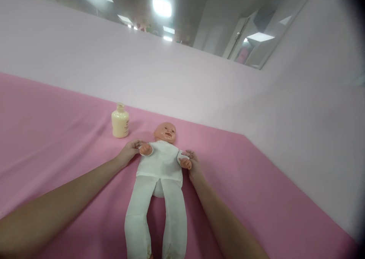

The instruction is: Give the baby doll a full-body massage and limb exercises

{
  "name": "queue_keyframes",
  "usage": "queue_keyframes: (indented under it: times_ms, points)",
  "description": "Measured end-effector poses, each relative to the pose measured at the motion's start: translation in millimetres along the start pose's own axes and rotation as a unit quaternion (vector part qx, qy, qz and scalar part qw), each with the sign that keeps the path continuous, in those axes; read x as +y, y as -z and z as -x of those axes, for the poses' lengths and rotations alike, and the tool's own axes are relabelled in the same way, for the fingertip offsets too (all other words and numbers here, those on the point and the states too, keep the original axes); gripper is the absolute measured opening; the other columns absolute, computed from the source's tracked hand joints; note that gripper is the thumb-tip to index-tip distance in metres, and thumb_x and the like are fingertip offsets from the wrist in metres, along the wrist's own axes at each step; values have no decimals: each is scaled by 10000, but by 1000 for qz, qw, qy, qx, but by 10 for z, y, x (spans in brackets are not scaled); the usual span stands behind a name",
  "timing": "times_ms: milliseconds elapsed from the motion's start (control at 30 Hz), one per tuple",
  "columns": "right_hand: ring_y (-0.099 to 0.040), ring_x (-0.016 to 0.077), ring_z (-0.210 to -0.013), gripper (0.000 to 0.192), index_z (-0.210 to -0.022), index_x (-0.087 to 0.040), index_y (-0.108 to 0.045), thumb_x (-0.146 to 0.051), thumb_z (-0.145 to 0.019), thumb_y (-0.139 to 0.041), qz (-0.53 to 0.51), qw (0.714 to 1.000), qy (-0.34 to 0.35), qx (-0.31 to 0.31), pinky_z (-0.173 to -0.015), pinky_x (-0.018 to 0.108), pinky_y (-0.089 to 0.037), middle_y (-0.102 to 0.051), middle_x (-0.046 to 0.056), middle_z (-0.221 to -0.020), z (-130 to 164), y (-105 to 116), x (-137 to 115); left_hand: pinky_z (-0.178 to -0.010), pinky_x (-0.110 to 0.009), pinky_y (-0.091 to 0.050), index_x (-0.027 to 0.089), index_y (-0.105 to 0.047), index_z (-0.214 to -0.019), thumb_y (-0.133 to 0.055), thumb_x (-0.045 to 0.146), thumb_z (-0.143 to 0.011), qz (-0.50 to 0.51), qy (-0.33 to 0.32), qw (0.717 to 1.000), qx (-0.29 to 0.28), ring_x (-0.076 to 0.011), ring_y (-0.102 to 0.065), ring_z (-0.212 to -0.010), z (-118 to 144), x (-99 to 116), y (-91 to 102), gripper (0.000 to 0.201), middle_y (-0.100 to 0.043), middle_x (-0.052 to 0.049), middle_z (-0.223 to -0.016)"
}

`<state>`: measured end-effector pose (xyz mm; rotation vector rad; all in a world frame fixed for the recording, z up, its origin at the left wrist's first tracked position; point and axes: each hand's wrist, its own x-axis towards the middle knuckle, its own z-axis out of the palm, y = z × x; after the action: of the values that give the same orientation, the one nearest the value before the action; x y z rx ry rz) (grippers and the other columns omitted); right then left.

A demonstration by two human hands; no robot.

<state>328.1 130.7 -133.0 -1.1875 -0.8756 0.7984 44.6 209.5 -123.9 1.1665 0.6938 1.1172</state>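
A baby doll [159, 168] in white clothes lies on its back on the pink sheet [57, 145], head pointing away from me. My left hand [129, 150] rests against the doll's arm on the left side, fingers touching its small hand. On the other side, my right hand [194, 166] touches the doll's other hand and sleeve cuff. Whether either hand actually grips the doll's arm is unclear. A cream-coloured bottle [120, 121] stands upright just beyond my left hand, left of the doll's head.
The pink sheet covers the whole surface and ends at a pale pink wall [171, 76] behind and to the right. A gap above the wall shows ceiling lights [162, 6].
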Motion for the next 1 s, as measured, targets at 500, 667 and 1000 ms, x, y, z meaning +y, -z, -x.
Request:
queue_keyframes:
  times_ms: [500,667,1000]
  points:
    - [-595,178,-930,194,-992,-258,-560,-326,-813,-589,135,985,97,43,-833,334,-466,-636,29,-1048,240,-102,-351,-883,-370,-500,242,-480,-1115,-552,241,-800,-227,-142,963,43,-223,-594,-1102,103,23,-57,323,-536,-67,-1234]
    - [-609,202,-946,241,-1017,-263,-633,-340,-789,-633,136,988,61,30,-829,353,-482,-665,47,-1073,225,-74,-328,-932,-374,-506,255,-486,-1139,-553,209,-794,-268,-181,944,66,-219,-552,-1166,87,-13,-24,355,-430,-68,-1319]
    - [-624,203,-977,319,-1070,-258,-683,-355,-767,-662,142,989,20,34,-879,348,-499,-696,41,-1036,163,-4,-206,-1010,-386,-472,240,-532,-1322,-473,236,-856,-345,-168,923,39,-238,-525,-1208,103,24,-32,469,-471,-99,-1332]
